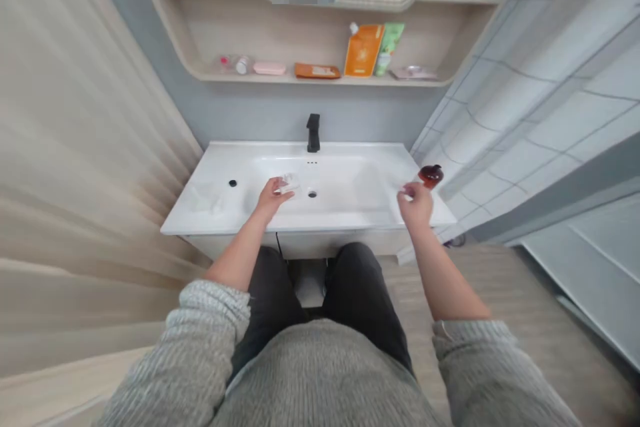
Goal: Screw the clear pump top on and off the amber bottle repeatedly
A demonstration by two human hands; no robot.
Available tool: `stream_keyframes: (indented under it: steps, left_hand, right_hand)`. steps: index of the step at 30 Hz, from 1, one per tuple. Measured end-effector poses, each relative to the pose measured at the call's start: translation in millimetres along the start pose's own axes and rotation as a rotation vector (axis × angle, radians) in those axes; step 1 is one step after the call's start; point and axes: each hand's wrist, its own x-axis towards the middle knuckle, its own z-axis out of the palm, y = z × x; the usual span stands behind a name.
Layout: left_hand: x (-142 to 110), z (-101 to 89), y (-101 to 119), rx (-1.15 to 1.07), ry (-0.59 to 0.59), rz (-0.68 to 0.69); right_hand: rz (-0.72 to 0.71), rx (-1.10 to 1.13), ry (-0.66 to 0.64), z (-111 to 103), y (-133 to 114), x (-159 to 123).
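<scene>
My left hand point(270, 200) is over the left part of the white sink basin point(350, 180). Its thumb and fingers grip a small clear container point(289, 183), whose exact kind is too blurred to tell. On the right, above the counter top, my right hand point(417, 205) is closed in a pinch. Whatever sits between those fingertips is too small to make out. Just beyond it stands a dark amber bottle point(431, 176) with a black top, partly behind the hand; I cannot tell whether they touch.
A black faucet point(313, 133) rises behind the basin, and a black round piece point(233, 183) lies on the left counter. Above, a wall shelf point(240, 78) bears an orange pouch point(364, 50), a green tube point(389, 48) and a pink case point(269, 68). A curtain point(100, 147) hangs at left.
</scene>
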Motion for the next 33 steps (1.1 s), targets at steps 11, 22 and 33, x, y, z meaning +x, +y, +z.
stream_keyframes:
  steps: [11,22,33]
  left_hand:
    - [-4.7,7.2,-5.9,0.105,-0.157,0.014]
    - [0.2,4.1,-8.1,0.107,-0.232,-0.027]
    - [-63.9,-105.3,59.6,0.974,0.290,0.144]
  right_hand:
    - [0.033,0.750,-0.900,181.1,-163.1,-58.0]
    - [0.106,0.805,-0.828,196.3,-156.7,-68.6]
    - [0.189,0.761,-0.798,201.8,-151.9,-65.6]
